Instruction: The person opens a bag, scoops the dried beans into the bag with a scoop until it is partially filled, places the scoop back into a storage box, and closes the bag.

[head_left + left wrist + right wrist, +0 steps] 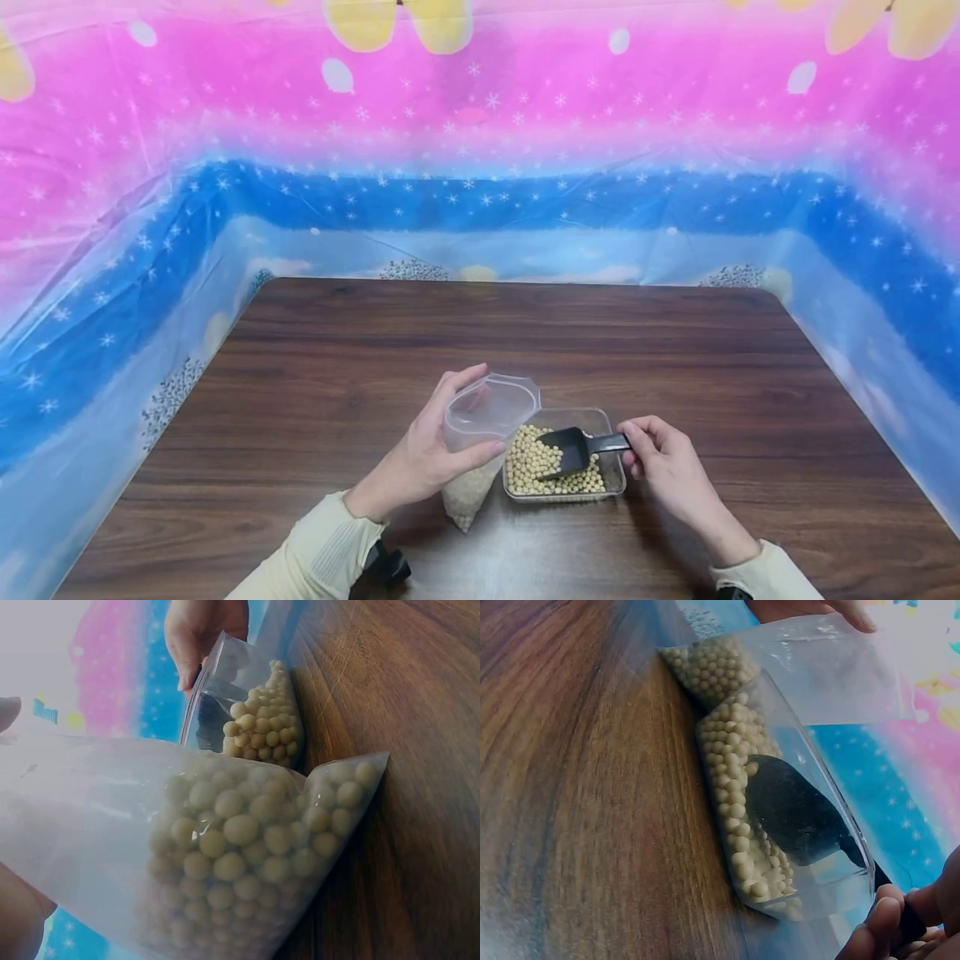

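Scooping seemed part-way along

On the counter [525, 333], well short of its far edge and between its side edges, the clear bag [97, 810] was just left of the see-through tub [562, 498]. The left hand [431, 458] gripped the bag's gaping mouth between fingers and thumb; the right hand [671, 467] pinched the black scoop [573, 450], its blade among the tub's pale beans [528, 458]. Beans already sat in the bag's lower part; the tub's share seemed left

Head: above and behind the hands [426, 454], facing forward and down across the worktop [637, 350]. Left wrist, right wrist: close, rolled sideways, facing inward; shared: bag [90, 799], clear container [566, 498].
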Demonstrator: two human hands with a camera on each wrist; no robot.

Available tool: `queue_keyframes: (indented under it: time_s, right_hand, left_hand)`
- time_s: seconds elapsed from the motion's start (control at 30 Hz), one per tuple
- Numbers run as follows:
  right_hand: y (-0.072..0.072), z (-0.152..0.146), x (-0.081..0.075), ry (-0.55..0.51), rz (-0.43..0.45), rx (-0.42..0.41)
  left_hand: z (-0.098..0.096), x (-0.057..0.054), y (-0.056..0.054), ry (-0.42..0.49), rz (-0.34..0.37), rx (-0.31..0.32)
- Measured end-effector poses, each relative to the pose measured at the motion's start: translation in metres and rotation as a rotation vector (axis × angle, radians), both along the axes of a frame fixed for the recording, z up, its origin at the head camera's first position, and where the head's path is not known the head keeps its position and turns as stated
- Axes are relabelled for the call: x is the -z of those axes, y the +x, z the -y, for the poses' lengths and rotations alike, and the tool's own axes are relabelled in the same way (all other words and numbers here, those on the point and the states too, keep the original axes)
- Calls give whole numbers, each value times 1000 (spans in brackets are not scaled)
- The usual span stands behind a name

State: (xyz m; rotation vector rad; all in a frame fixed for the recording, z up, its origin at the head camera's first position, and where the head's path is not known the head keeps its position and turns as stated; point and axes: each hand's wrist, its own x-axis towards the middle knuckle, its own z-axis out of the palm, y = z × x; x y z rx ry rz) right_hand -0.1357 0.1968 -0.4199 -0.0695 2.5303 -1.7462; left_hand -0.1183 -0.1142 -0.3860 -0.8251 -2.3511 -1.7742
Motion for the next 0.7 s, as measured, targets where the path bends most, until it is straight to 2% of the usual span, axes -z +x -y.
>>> queue_keyframes:
  time_s: [0.23, 0.43, 0.7]
  right_hand:
    - [-3, -7, 0, -128, 96, 28]
    - [-5, -21, -2, -296, 138, 4]
    - [-5, -33, -31, -513, 104, -4]
  left_hand:
    - [1, 0, 1, 15, 7, 4]
    - [1, 0, 0, 7, 7, -1]
    - [1, 0, 0, 20, 14, 14]
